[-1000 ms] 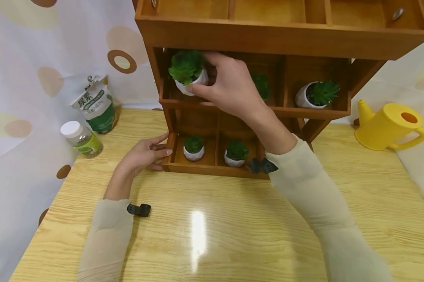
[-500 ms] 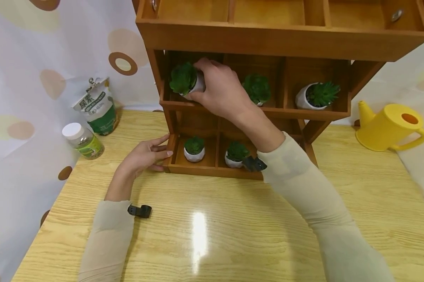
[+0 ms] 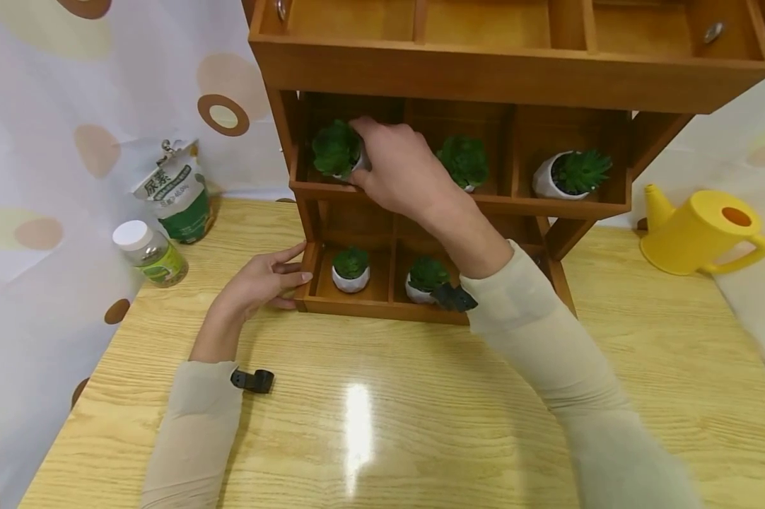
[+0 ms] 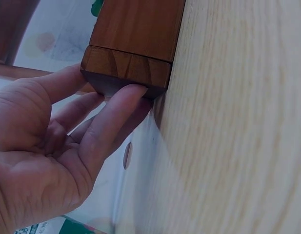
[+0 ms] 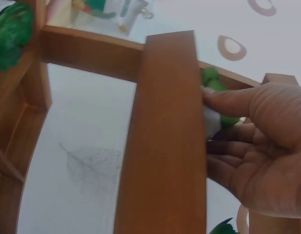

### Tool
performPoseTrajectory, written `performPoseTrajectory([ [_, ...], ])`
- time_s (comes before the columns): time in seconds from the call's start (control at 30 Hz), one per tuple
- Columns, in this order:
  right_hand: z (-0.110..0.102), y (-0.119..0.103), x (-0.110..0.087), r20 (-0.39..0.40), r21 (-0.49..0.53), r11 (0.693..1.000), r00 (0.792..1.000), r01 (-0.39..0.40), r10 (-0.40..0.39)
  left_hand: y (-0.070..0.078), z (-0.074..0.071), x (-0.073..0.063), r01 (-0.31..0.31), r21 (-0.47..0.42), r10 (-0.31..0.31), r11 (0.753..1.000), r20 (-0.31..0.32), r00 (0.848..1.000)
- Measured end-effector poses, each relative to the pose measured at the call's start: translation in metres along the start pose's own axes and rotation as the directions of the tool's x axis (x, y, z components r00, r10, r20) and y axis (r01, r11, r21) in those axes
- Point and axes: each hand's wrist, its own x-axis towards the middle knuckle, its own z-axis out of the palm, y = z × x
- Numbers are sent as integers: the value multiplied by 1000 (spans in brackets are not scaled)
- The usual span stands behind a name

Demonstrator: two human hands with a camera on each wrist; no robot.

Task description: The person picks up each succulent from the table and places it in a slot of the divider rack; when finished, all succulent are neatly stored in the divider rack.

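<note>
My right hand (image 3: 403,166) grips a small potted succulent (image 3: 336,148) in the left compartment of the middle tier of a brown wooden shelf (image 3: 510,78). The right wrist view shows the thumb and fingers about its white pot (image 5: 212,122), partly hidden behind the tier's front board. Against the left end of the bottom tier, my left hand (image 3: 255,283) rests with fingers fairly straight, touching the wood near the corner. Two more succulents stand on the middle tier, one in the centre (image 3: 464,161) and one tilted at right (image 3: 572,174).
On the bottom tier sit two potted succulents, left (image 3: 351,268) and centre (image 3: 425,278). A clear jar with a white lid (image 3: 150,253) and a green-white pouch (image 3: 177,194) stand left of the shelf. A yellow watering can (image 3: 703,230) stands right, on the wooden table (image 3: 293,438).
My right hand has lowered the succulent into the left middle compartment, and its plant now faces more upright. The left hand stays at the shelf's end.
</note>
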Motion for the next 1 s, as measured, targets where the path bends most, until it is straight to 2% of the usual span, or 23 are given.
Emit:
performPoseTrajectory([
  [0.4,-7,-4,-8,39,14,999,999,-29,29,0,-2,-4,-1,-18,1,1000,10,1000],
  [0.63,-19,-8,-22,77,55,996,995,-69,64,3,-2,-5,13,-11,-13,1000,3,1000],
  [0.73,-22,-5,-35,70,105,992,995,-72,65,3,-3,-6,14,-6,-14,1000,0,1000],
  [0.83,-21,4,-55,58,194,980,998,-44,34,3,-3,-8,13,0,-13,1000,3,1000],
  [1.0,-11,25,-95,45,400,915,996,55,-80,3,-3,-9,18,-3,-18,1000,-1,1000],
])
